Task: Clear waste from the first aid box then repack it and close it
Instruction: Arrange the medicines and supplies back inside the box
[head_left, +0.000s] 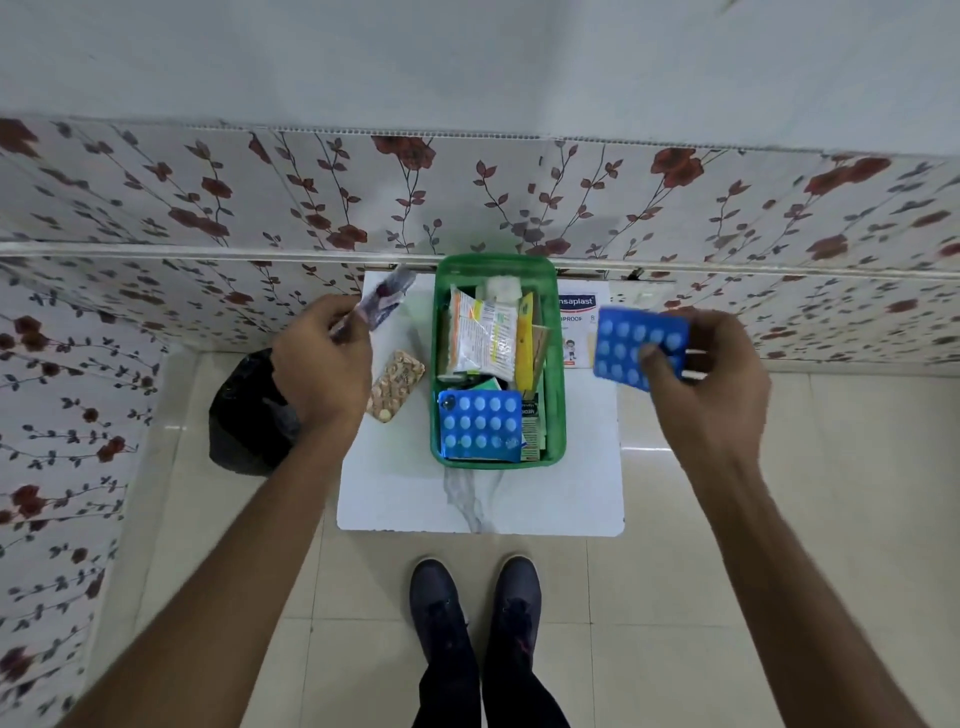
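The green first aid box (557, 395) stands open on a small white table (478, 499), packed with sachets, a cotton wad and a blue blister strip (479, 430) at its near end. My left hand (322, 364) is shut on a crumpled silvery wrapper (387, 299), held left of the box above the table. My right hand (706, 384) holds a second blue blister pack (636, 340) in the air to the right of the box. A brownish tablet strip (396, 384) lies on the table beside the box's left wall.
A black plastic bag (249, 415) sits on the floor left of the table, partly behind my left arm. A white plaster carton (576, 327) lies on the table right of the box. Floral-papered walls close the back and left. My shoes (478, 603) stand on the tiled floor.
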